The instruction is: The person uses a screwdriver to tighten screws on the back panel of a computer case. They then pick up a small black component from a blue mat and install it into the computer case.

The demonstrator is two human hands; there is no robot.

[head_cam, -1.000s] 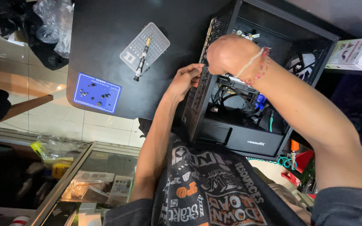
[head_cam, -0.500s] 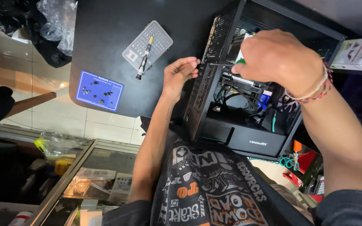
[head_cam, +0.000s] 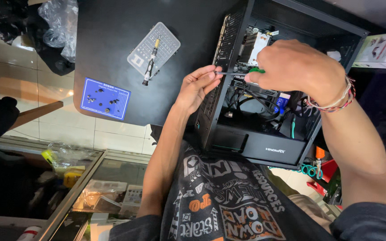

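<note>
1. Hands meet at the rear edge of an open black computer case (head_cam: 264, 147) that lies on a black table (head_cam: 112, 53); we look straight down on both from above.
2. Our right hand (head_cam: 298, 67) is closed in a fist around the green handle of a screwdriver (head_cam: 237, 73), whose thin metal shaft runs level toward the left.
3. Our left hand (head_cam: 197, 85) sits at the case's perforated back panel (head_cam: 220, 58), fingers pinched narrowly about the tip end of the shaft; we cannot tell whether a screw lies between them.
4. A braided bracelet (head_cam: 336, 98) circles the right wrist.
5. Inside the case we see a silver heat sink (head_cam: 252, 44) near the top, black cables (head_cam: 251, 105) in the middle, and a black shroud along the lower wall.
6. On the table, well apart from the hands, lies a clear grey bit tray (head_cam: 164, 44) with a second small screwdriver (head_cam: 150, 62) resting across it.
7. Below that tray sits a blue magnetic mat (head_cam: 117, 101) with several small dark screws scattered on it.
8. Crumpled clear plastic bags (head_cam: 61, 22) lie at the table's upper left corner.
9. A white box (head_cam: 383, 49) sits to the right of the case.
10. Beneath the table edge a glass display counter (head_cam: 86, 192) shows at lower left.
</note>
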